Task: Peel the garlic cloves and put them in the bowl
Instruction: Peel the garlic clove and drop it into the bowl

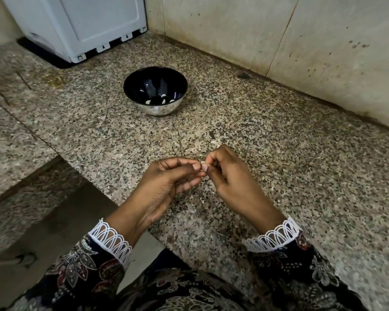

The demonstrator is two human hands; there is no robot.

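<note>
Both hands meet low over the speckled granite counter (279, 167). My left hand (166, 182) and my right hand (231, 176) pinch one small pale garlic clove (203, 163) between their fingertips; most of the clove is hidden by the fingers. Farther back stands a black bowl (130, 86) with three peeled white cloves (164, 101) lying at its bottom. A few pale scraps of garlic skin (215, 142) lie on the counter just beyond my right hand.
A white appliance (83, 25) stands at the back left corner. A stained tiled wall (279, 37) runs along the back and right. The counter's edge drops to the floor (43, 221) at the lower left.
</note>
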